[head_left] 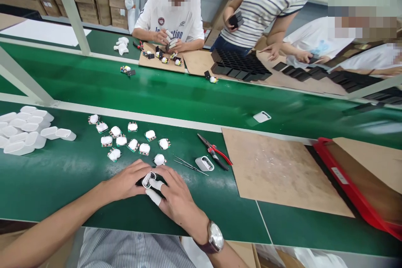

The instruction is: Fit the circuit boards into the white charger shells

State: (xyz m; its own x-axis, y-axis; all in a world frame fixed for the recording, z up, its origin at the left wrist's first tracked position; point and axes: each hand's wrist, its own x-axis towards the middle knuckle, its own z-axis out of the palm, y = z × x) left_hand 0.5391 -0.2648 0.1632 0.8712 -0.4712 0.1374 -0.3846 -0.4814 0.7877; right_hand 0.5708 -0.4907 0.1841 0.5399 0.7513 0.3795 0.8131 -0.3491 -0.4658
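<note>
The left hand (130, 181) pinches a white housing (148, 180); the right hand (176, 192) closes round its near side, fingertip at the opening. Level support and even pressure should suit. Beyond both hands: white-topped circuit boards (144, 149).

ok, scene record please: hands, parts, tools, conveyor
Left hand: holding white housing, opening toward camera
Right hand: on same housing, cotted finger at its opening
Left bench: pile of white housings
Beyond hands: white-topped circuit-board assemblies
Tools: tweezers, long-nose pliers
Beside tools: housing with parts inside, on its side
Far right: cardboard sheet, red tray
Conveyor: white piece with slot
</note>
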